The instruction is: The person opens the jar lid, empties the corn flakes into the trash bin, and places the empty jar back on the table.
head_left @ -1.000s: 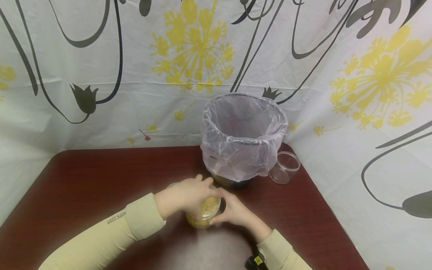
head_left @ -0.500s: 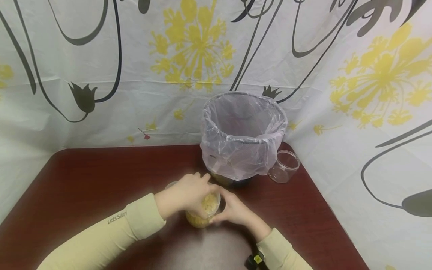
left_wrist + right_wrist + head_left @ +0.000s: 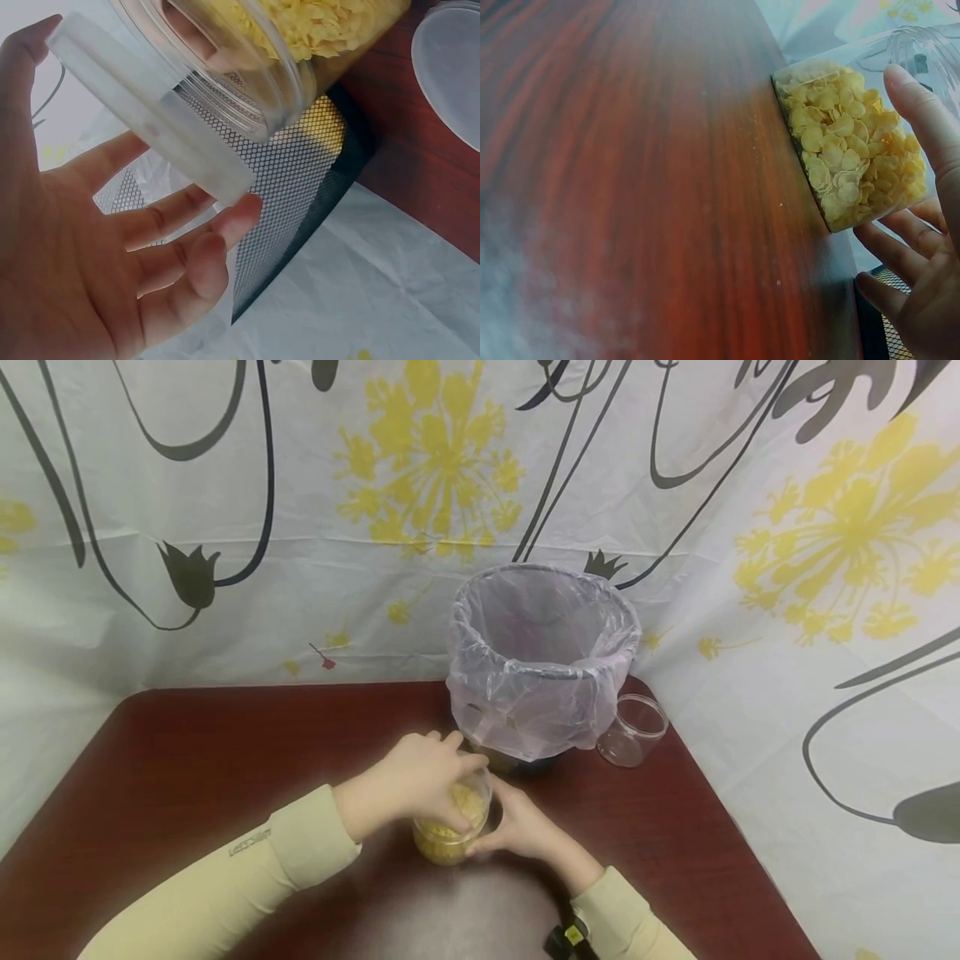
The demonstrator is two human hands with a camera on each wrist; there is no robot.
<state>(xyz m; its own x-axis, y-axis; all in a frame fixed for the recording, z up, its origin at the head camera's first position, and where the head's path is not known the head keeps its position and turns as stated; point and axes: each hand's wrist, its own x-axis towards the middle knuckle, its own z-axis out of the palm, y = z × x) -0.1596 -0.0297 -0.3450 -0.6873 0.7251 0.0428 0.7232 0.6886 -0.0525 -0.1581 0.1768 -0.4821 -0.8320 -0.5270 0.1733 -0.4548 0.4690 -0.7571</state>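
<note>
A clear screw-top jar point(image 3: 444, 850) stands on the table, part filled with yellow flakes that look like corn flakes point(image 3: 844, 142). My right hand point(image 3: 522, 823) holds the jar's side, the thumb on the near side and the fingers around the far side. My left hand point(image 3: 416, 779) is over the jar's mouth. Between its thumb and fingers it grips a translucent lid point(image 3: 150, 112), which is tilted and apart from the threaded rim point(image 3: 262, 112) in the left wrist view. In the head view the hand covers most of that lid.
A mesh wastebasket point(image 3: 292, 180) lined with a pinkish plastic bag point(image 3: 525, 710) stands just behind the jar. To its right is an open, empty clear jar point(image 3: 632, 732). Another translucent lid point(image 3: 454, 71) lies on the dark red table point(image 3: 247, 752). Patterned sheeting point(image 3: 300, 527) hangs behind.
My left hand has risen a little and shifted back, taking the lid away from the jar's mouth. The right hand and the jar have stayed in place.
</note>
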